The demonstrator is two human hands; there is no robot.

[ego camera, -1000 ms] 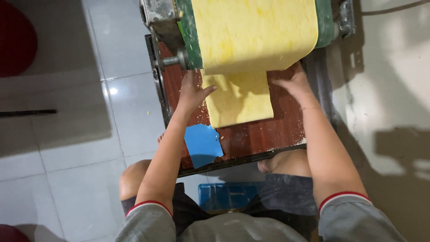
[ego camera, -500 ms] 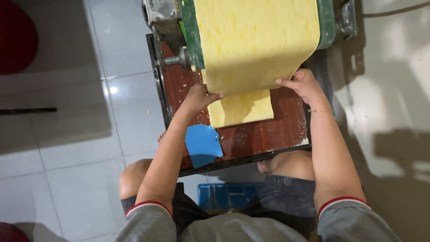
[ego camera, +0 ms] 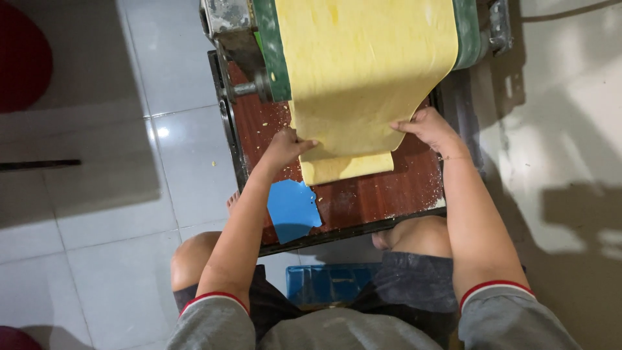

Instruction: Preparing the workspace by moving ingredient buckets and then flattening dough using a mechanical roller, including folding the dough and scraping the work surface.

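Presently: Dough Sheet, Two Hands

Left hand fingers pinched on the yellow dough sheet edge; right hand likewise clamped on the opposite edge. Sheet hangs from green roller machine over wooden board. Blue scraper beside.

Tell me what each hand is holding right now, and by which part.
Both hold the yellow dough sheet hanging from the machine: the left hand pinches its left edge and the right hand its right edge, just above the folded end lying on the wooden board.
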